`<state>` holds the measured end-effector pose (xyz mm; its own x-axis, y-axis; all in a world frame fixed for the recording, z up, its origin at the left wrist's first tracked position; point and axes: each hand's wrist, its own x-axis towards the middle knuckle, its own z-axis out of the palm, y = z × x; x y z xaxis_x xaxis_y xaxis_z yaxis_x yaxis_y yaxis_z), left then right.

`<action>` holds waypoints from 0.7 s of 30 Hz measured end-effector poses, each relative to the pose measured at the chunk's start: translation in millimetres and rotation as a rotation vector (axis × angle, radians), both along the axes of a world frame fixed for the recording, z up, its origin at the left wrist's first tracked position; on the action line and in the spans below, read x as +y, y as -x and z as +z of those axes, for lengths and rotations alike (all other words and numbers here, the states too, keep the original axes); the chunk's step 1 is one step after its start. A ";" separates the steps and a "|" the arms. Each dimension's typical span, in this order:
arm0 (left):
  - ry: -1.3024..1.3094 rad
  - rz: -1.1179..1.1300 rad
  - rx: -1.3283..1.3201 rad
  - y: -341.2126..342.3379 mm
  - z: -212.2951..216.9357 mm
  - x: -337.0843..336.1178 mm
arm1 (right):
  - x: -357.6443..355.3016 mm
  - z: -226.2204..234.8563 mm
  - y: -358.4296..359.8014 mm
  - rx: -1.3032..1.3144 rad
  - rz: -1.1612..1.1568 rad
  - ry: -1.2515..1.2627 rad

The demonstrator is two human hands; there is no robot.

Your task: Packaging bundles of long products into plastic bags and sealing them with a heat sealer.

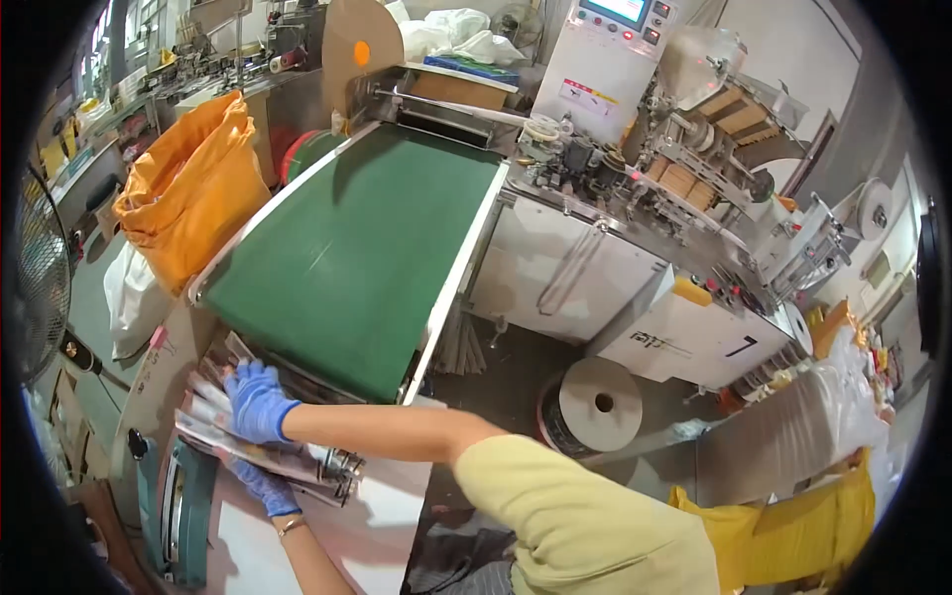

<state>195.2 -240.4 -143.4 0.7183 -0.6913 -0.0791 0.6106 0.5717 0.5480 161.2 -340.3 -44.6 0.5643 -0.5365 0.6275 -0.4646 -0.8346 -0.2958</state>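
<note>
Both my hands wear blue gloves and are close together at the front left, just below the near end of the green conveyor belt (347, 248). Between them is a bundle of flat, glossy printed pieces (278, 458), partly blurred, whose kind I cannot make out. My right hand (260, 401) reaches across from the right and grips the bundle from its upper side. On the lower side, my left hand (264, 486) has its fingers around the same bundle, its fingertips partly hidden. The bundle is above a white tabletop (382, 521).
Beside the belt's left rail stands an orange sack (193, 188). A teal metal device (183, 511) is left of my hands. White machinery (570, 283) with a control screen (615, 10) lines the right. A large spool (600, 405) stands on the floor; a fan (45, 268) is far left.
</note>
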 end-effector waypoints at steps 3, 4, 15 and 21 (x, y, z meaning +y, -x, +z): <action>-0.868 0.271 -0.365 -1.6 16.2 -36.5 | -121.6 -61.6 10.0 0.591 0.093 -0.532; -0.884 0.301 -0.350 -10.1 13.0 -21.9 | -104.0 -60.2 5.1 0.392 -0.076 -0.663; -0.372 -0.192 -0.062 9.5 44.7 29.2 | -0.2 -39.8 26.4 -0.001 0.587 -1.339; -0.439 -0.170 -0.223 43.3 47.0 106.8 | 58.5 -22.9 77.8 -0.191 0.867 -1.808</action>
